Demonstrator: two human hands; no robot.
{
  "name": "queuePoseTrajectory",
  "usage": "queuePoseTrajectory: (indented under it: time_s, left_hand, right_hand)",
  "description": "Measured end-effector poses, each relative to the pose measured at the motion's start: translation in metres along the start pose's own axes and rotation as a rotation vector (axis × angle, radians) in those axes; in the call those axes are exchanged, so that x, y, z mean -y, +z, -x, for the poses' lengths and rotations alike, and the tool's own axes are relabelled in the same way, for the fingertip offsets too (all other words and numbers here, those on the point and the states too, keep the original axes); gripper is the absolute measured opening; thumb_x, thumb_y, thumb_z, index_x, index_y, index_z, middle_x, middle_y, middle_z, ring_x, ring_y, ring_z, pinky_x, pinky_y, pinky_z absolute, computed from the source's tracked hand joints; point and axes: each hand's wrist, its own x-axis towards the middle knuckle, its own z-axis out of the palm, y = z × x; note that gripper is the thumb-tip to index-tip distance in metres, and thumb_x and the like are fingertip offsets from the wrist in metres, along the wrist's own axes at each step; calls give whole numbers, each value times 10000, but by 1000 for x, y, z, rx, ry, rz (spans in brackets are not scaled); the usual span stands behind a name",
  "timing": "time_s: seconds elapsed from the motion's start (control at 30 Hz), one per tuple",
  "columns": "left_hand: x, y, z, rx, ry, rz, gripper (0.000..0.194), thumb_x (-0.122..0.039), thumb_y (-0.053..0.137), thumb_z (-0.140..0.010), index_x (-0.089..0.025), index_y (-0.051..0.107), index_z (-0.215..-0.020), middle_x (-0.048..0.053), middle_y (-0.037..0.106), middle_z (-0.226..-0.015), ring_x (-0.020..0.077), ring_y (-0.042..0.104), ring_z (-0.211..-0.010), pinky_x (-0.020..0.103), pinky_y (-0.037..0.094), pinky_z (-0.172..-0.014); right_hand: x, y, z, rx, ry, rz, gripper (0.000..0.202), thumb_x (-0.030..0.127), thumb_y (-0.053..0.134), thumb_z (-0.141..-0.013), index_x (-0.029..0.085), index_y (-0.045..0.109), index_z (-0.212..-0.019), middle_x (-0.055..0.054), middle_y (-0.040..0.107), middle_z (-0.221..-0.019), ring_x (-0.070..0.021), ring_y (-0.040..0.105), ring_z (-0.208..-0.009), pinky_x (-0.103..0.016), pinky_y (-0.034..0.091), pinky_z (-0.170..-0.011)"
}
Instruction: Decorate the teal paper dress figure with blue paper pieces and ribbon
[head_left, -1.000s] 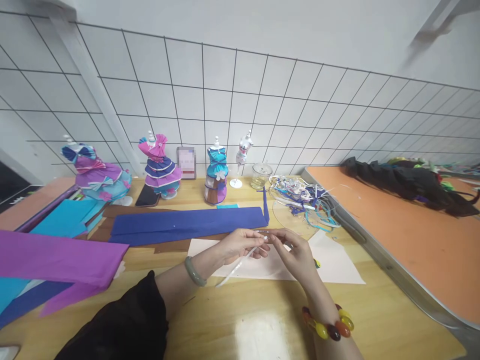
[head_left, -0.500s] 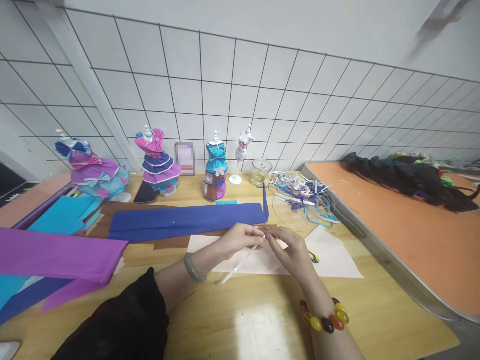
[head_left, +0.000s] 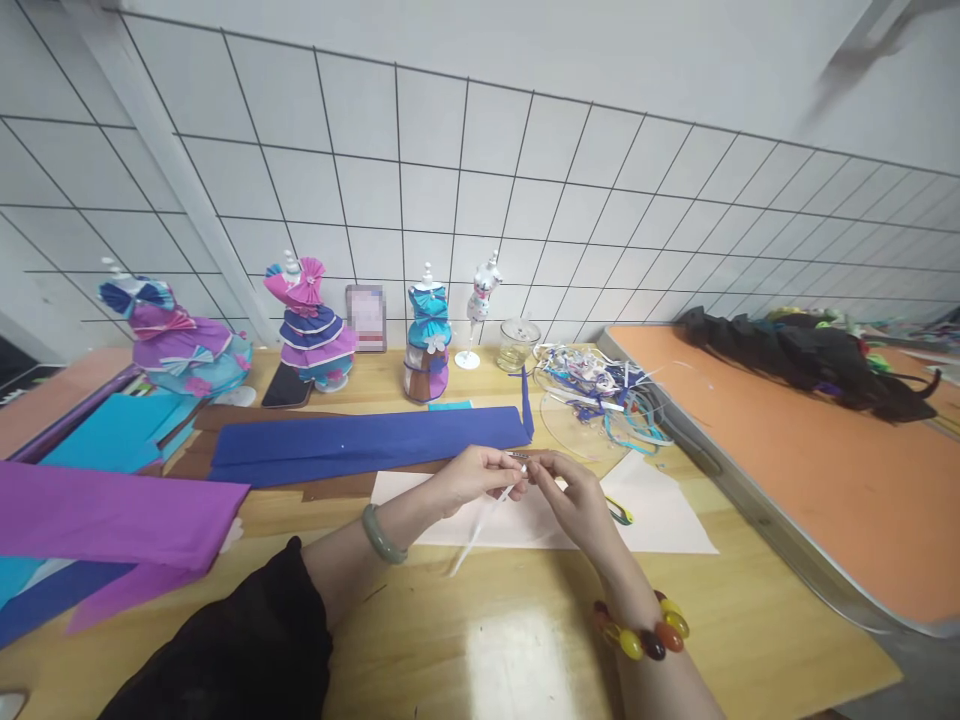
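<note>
My left hand (head_left: 480, 478) and my right hand (head_left: 566, 495) meet over a pale pink sheet (head_left: 660, 515) on the wooden table. Between the fingertips of both is a narrow white strip (head_left: 472, 545), pinched at its upper end. Its loose tail hangs below my left hand toward the table. Partly hidden behind the fingers is a small dark piece with pale marks (head_left: 519, 456), too small to name. A yellow-green handled tool (head_left: 619, 511), perhaps small scissors, lies on the pink sheet beside my right wrist.
A folded blue sheet (head_left: 360, 443) lies beyond my hands, with purple cloth (head_left: 127, 515) at left. Small dressed mannequins (head_left: 307, 325), a phone (head_left: 287, 385), a glass cup (head_left: 517, 345) and tangled ribbon scraps (head_left: 600, 385) stand or lie farther back. An orange-topped table (head_left: 765, 460) adjoins at right.
The view has shifted slightly. The white strip's loose tail has swung and now looks thinner. Both hands stay together, their fingertips still pinching the strip.
</note>
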Motion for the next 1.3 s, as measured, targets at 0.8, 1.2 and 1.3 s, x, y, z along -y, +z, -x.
queuePoseTrajectory:
  time_s: [0.8,1.2,1.3]
  left_hand:
    - [-4,5,-2,-157,120,-4,545,-174,722,-601,-139,495,-1094,101,603,-961,113,587,-735,282,438,-737]
    - [-2,3,-3,-165,64,134,535,-204,757,-556,-118,508,-1021,47,628,-763,130,603,-611,299,454,-653]
    - [-2,2,-4,-155,63,128,501,-199,753,-557,-117,519,-992,40,627,-739,133,605,-605,293,453,-638]
  right_hand:
    - [-3,6,1,41,-58,73,220,296,407,-881,214,605,-828,-71,629,-818,-202,577,-791,-320,451,-702]
    - [0,7,2,36,-57,36,209,268,435,-873,223,622,-790,-56,644,-833,-195,583,-792,-313,441,-713]
    - [1,7,1,36,-58,25,218,286,428,-876,223,626,-810,-63,647,-849,-203,583,-814,-321,442,-728]
